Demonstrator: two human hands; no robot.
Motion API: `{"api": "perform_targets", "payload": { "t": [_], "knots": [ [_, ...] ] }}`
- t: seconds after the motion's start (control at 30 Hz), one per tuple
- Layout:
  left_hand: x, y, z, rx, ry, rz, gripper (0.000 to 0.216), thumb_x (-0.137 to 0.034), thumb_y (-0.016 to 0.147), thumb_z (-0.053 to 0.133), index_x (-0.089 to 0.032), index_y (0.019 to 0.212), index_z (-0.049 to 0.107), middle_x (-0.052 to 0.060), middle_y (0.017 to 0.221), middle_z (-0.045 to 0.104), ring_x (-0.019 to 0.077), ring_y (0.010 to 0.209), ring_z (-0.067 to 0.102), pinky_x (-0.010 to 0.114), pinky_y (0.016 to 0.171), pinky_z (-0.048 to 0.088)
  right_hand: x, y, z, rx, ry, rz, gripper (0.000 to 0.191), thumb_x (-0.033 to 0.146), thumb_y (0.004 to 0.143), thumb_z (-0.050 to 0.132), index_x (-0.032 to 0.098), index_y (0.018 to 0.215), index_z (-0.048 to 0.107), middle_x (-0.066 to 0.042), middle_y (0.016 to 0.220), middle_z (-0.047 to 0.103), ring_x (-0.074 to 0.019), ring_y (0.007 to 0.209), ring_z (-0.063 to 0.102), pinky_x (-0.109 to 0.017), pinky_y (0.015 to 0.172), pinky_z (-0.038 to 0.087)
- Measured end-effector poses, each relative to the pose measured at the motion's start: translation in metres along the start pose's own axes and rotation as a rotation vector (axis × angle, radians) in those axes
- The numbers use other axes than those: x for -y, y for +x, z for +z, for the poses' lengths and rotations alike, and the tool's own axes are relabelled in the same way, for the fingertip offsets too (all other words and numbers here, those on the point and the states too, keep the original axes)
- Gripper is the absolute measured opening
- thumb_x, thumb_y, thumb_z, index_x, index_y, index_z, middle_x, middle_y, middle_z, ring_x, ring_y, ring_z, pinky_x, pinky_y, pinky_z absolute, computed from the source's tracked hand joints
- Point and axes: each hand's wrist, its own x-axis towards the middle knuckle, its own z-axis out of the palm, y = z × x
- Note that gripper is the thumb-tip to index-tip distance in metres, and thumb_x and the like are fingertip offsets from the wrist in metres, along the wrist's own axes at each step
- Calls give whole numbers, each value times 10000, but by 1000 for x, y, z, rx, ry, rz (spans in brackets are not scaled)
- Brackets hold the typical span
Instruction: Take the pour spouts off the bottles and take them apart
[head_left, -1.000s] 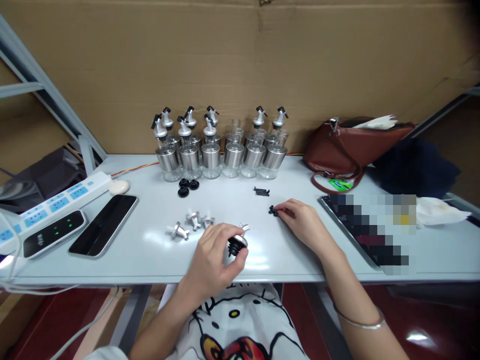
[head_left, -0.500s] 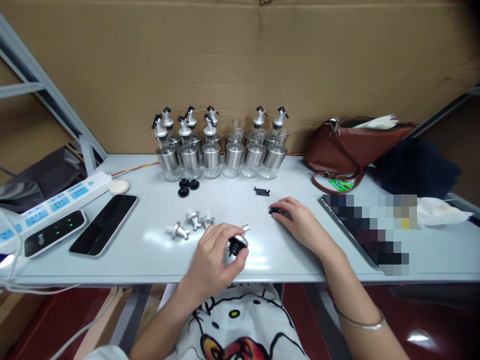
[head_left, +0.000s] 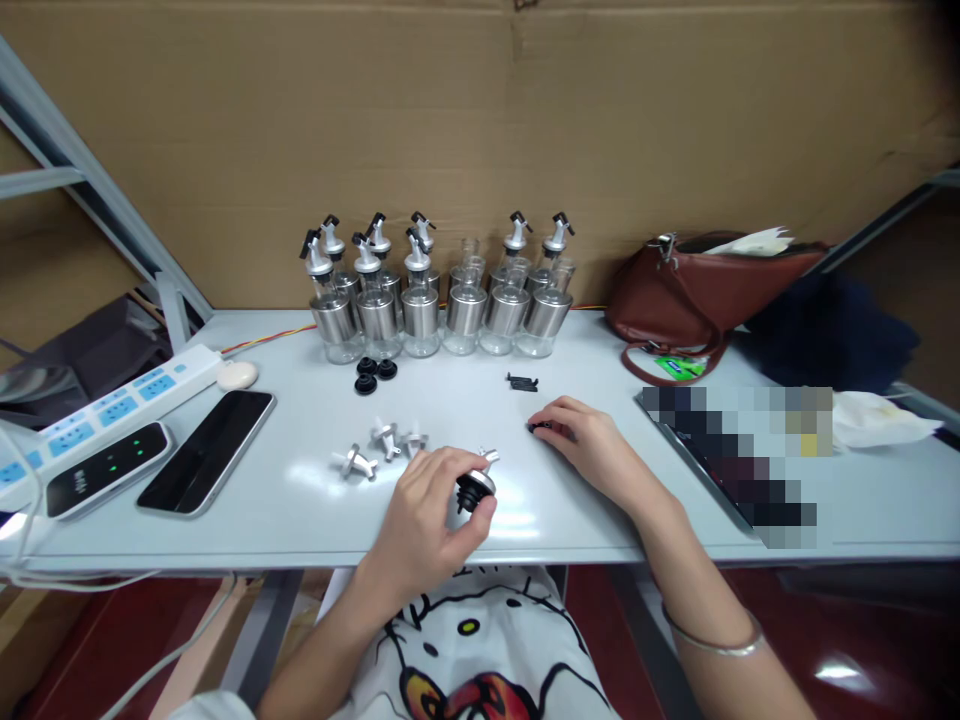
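Note:
Between its thumb and fingers, my left hand [head_left: 431, 510] grips a silver pour spout [head_left: 484, 480] with a black ribbed stopper, tilted so the stopper points down. My right hand [head_left: 577, 440] pinches a small black piece [head_left: 537, 427], apparently a spout flap, just above the table. Beyond it lie a few slim black pieces [head_left: 522, 382]. Loose silver spouts [head_left: 358, 462] rest left of my left hand, one partly hidden behind it. Black rubber stoppers [head_left: 365, 384] sit in a small group farther back.
Two rows of glass-and-steel bottles [head_left: 420, 315] stand at the back, several topped with spouts. On the left lie a phone [head_left: 206, 455], a display device [head_left: 109, 470] and a power strip [head_left: 112, 410]. A brown bag [head_left: 697, 295] and a blurred-out flat item [head_left: 720, 460] are on the right.
My right hand has shifted slightly left and toward me with the small black piece. The left hand keeps its hold on the pour spout, almost still.

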Motion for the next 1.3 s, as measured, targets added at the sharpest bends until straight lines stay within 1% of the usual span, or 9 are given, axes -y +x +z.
{"api": "perform_targets", "payload": {
  "t": [0.2, 0.33, 0.47, 0.67, 0.77, 0.83, 0.93, 1.07, 1.3],
  "knots": [
    [0, 0, 0, 3, -1, 3, 172, -190, 869, 502, -183, 1041, 504, 50, 918, 651, 161, 836, 610, 294, 765, 475, -4, 0, 1, -45, -42, -7, 162, 192, 855, 514, 180, 877, 673, -65, 889, 658, -187, 775, 633, -318, 747, 501],
    [0, -1, 0, 3, -4, -3, 171, -188, 868, 504, -187, 1039, 506, 48, 921, 652, 161, 836, 610, 295, 766, 475, -11, -1, 3, -94, -127, 7, 170, 190, 850, 513, 168, 877, 680, -83, 866, 669, -205, 759, 645, -331, 739, 510],
    [0, -1, -1, -2, -2, 5, 171, -193, 869, 503, -189, 1040, 506, 49, 922, 654, 164, 835, 612, 299, 766, 475, -13, 0, 3, -110, -183, 14, 169, 170, 839, 509, 155, 867, 675, -96, 850, 668, -218, 753, 647, -340, 727, 513],
    [1, 0, 0, 3, 3, 4, 172, -189, 870, 502, -185, 1042, 506, 49, 922, 653, 159, 834, 610, 295, 765, 475, -10, 1, 1, -83, -128, 52, 140, 232, 814, 586, 147, 886, 671, -91, 850, 652, -201, 702, 622, -334, 682, 512],
    [1, 1, 1, 3, 7, -1, 169, -192, 870, 504, -184, 1040, 506, 52, 926, 652, 162, 838, 609, 298, 763, 476, -11, 0, -6, -56, -83, 64, 208, 281, 784, 643, 143, 936, 677, -76, 828, 644, -195, 690, 612, -339, 691, 512],
    [1, 1, 1, 5, 6, -4, 168, -193, 869, 507, -183, 1037, 507, 51, 923, 652, 161, 835, 609, 297, 759, 476, -12, -2, -13, -12, -28, 70, 267, 300, 766, 665, 146, 984, 676, -70, 836, 647, -196, 707, 618, -338, 702, 515],
    [0, 0, 1, 8, 4, -5, 168, -188, 866, 510, -182, 1034, 511, 50, 917, 653, 161, 830, 609, 294, 758, 475, -12, -5, -20, 42, 41, 82, 254, 260, 779, 633, 159, 1009, 675, -75, 894, 670, -197, 753, 634, -335, 728, 518],
    [0, 0, 0, 9, 3, -9, 168, -180, 864, 509, -182, 1032, 515, 50, 920, 656, 163, 836, 612, 294, 765, 476, -11, -3, -18, 23, 4, 94, 204, 208, 806, 581, 163, 976, 685, -81, 920, 683, -198, 768, 629, -345, 754, 509],
    [0, 0, 1, 20, 9, -16, 169, -192, 867, 505, -192, 1036, 510, 49, 922, 657, 167, 833, 614, 301, 758, 479, -11, 0, -9, -16, -47, 71, 126, 215, 804, 611, 163, 900, 673, -69, 854, 658, -186, 706, 595, -330, 711, 499]
  ]
}}
